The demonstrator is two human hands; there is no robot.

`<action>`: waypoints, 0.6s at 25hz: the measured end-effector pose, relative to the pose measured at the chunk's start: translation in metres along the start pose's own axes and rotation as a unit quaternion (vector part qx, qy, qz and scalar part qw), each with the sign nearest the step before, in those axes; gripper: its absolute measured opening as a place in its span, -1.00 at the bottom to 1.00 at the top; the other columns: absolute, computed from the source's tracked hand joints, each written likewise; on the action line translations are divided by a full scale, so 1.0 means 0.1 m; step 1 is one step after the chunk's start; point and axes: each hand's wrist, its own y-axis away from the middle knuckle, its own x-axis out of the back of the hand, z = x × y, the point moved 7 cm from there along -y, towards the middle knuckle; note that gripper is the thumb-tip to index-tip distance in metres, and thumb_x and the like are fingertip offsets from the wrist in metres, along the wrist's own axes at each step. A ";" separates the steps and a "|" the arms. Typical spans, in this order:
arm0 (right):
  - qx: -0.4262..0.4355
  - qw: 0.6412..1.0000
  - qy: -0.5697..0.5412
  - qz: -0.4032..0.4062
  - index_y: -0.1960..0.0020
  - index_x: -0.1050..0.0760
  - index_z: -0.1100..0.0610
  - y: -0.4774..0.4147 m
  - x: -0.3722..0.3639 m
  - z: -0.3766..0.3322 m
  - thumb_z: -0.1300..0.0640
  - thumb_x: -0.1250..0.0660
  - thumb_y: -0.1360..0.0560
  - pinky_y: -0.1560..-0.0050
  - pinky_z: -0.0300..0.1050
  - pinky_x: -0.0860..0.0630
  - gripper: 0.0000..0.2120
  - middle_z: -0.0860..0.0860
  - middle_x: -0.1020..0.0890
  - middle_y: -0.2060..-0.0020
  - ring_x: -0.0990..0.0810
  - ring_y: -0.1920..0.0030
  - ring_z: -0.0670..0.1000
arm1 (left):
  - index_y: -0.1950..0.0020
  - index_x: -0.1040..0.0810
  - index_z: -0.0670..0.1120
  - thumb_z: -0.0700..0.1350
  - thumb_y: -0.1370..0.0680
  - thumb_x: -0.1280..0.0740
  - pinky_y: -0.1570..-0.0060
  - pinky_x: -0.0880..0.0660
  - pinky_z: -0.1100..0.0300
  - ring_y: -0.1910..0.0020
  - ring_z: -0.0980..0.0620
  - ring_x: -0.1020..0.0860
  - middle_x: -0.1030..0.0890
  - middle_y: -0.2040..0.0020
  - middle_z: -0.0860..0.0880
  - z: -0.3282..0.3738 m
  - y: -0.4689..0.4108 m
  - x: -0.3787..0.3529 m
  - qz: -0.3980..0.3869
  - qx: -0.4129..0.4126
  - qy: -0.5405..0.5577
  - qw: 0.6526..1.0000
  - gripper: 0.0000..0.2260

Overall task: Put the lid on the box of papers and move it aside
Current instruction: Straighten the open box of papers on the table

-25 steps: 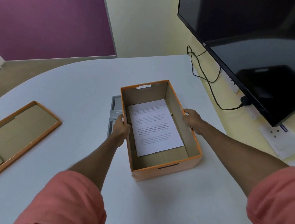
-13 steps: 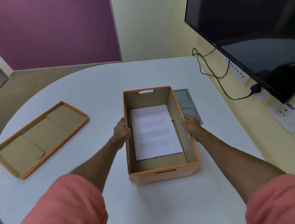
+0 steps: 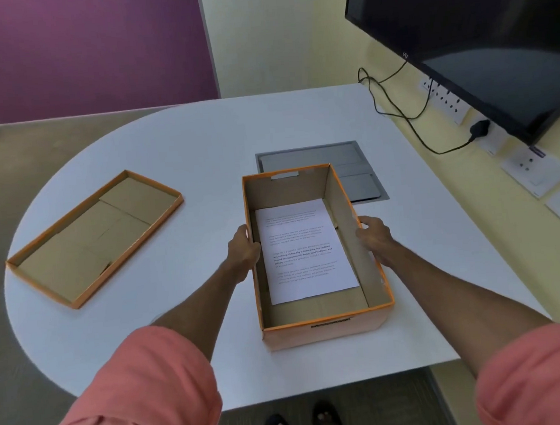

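Note:
An open orange cardboard box (image 3: pixel 328 331) stands on the white table (image 3: pixel 199 141) in front of me, with a printed white paper sheet (image 3: pixel 305 254) lying flat inside. My left hand (image 3: pixel 243 252) presses against the box's left wall and my right hand (image 3: pixel 374 236) against its right wall, gripping it between them. The orange lid (image 3: pixel 86 241) lies upside down on the table to the left, well apart from the box.
A grey cable hatch (image 3: pixel 352 169) is set into the table just behind the box. A black monitor (image 3: pixel 479 35) hangs on the right wall, with a cable (image 3: pixel 398 112) and sockets (image 3: pixel 447 105) below it. The table's front edge is close to my feet.
The box has slid toward me and to the left, uncovering the grey hatch behind it. Both hands keep their hold on its sides. My view has pulled back and risen.

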 end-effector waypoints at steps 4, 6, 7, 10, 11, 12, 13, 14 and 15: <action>-0.002 1.000 0.014 -0.006 -0.44 -0.40 0.21 0.05 0.00 0.13 0.32 -0.10 -0.57 -0.18 0.01 -0.55 -0.55 0.19 -0.56 -0.29 -0.58 -0.20 0.21 | -0.51 -0.20 -0.13 -0.28 -0.60 -0.21 -0.02 -0.56 -0.01 -0.25 -0.22 -0.49 -0.39 -0.43 -0.17 -0.04 0.09 -0.12 0.002 -0.007 0.009 1.000 -0.51; 0.004 1.000 0.017 -0.007 -0.44 -0.39 0.20 0.06 0.00 0.15 0.31 -0.10 -0.58 -0.16 0.01 -0.55 -0.55 0.19 -0.57 -0.28 -0.59 -0.18 0.22 | -0.48 -0.22 -0.12 -0.26 -0.59 -0.22 0.05 -0.55 0.04 -0.11 -0.12 -0.51 -0.44 -0.38 -0.18 -0.05 0.11 -0.17 0.006 -0.009 0.014 1.000 -0.54; 0.006 1.000 0.020 -0.007 -0.45 -0.38 0.19 0.05 0.00 0.15 0.31 -0.09 -0.58 -0.15 0.01 -0.55 -0.55 0.19 -0.57 -0.27 -0.59 -0.18 0.22 | -0.47 -0.22 -0.12 -0.26 -0.59 -0.22 0.09 -0.53 0.08 -0.05 -0.07 -0.49 -0.45 -0.36 -0.18 -0.06 0.11 -0.18 0.008 -0.009 0.016 1.000 -0.55; 0.005 1.000 0.023 -0.012 -0.47 -0.35 0.19 0.04 -0.01 0.18 0.28 -0.10 -0.60 -0.12 -0.03 -0.53 -0.56 0.20 -0.55 -0.30 -0.58 -0.19 0.21 | -0.49 -0.18 -0.13 -0.24 -0.59 -0.23 0.07 -0.47 0.15 -0.05 -0.02 -0.44 -0.41 -0.39 -0.18 -0.05 0.12 -0.22 0.010 -0.013 0.004 1.000 -0.52; 0.006 1.000 0.025 -0.014 -0.47 -0.34 0.20 0.04 -0.02 0.18 0.26 -0.11 -0.61 -0.09 -0.05 -0.53 -0.57 0.20 -0.55 -0.31 -0.58 -0.18 0.20 | -0.49 -0.17 -0.14 -0.23 -0.59 -0.24 0.05 -0.46 0.15 -0.07 -0.03 -0.44 -0.40 -0.40 -0.18 -0.03 0.13 -0.22 0.006 -0.014 -0.005 1.000 -0.51; 0.011 0.999 0.033 -0.014 -0.47 -0.33 0.22 0.05 -0.03 0.17 0.23 -0.13 -0.61 -0.07 -0.06 -0.51 -0.58 0.22 -0.54 -0.31 -0.58 -0.16 0.20 | -0.50 -0.15 -0.15 -0.21 -0.59 -0.24 0.02 -0.47 0.13 -0.11 -0.06 -0.46 -0.39 -0.42 -0.19 -0.01 0.15 -0.22 0.000 -0.016 -0.020 1.000 -0.50; 0.020 0.998 0.053 -0.004 -0.46 -0.32 0.24 0.06 -0.03 0.14 0.18 -0.16 -0.61 -0.08 -0.04 -0.51 -0.57 0.24 -0.53 -0.31 -0.57 -0.16 0.20 | -0.51 -0.14 -0.16 -0.18 -0.59 -0.25 -0.04 -0.48 0.09 -0.20 -0.12 -0.48 -0.37 -0.44 -0.20 0.01 0.16 -0.21 -0.002 -0.023 -0.051 0.998 -0.48; 0.037 0.995 0.091 0.016 -0.45 -0.31 0.25 0.07 -0.02 0.08 0.13 -0.17 -0.61 -0.13 0.02 -0.50 -0.56 0.25 -0.52 -0.31 -0.55 -0.21 0.22 | -0.52 -0.11 -0.18 -0.13 -0.60 -0.25 -0.15 -0.48 0.02 -0.32 -0.18 -0.45 -0.32 -0.48 -0.20 0.04 0.16 -0.20 -0.003 -0.035 -0.102 0.994 -0.46; 0.065 0.987 0.144 0.040 -0.44 -0.30 0.24 0.08 -0.01 -0.01 0.08 -0.18 -0.61 -0.20 0.08 -0.47 -0.55 0.24 -0.50 -0.32 -0.51 -0.27 0.24 | -0.54 -0.07 -0.18 -0.06 -0.61 -0.24 -0.28 -0.41 -0.04 -0.42 -0.22 -0.37 -0.26 -0.53 -0.19 0.07 0.17 -0.18 -0.001 -0.051 -0.164 0.985 -0.42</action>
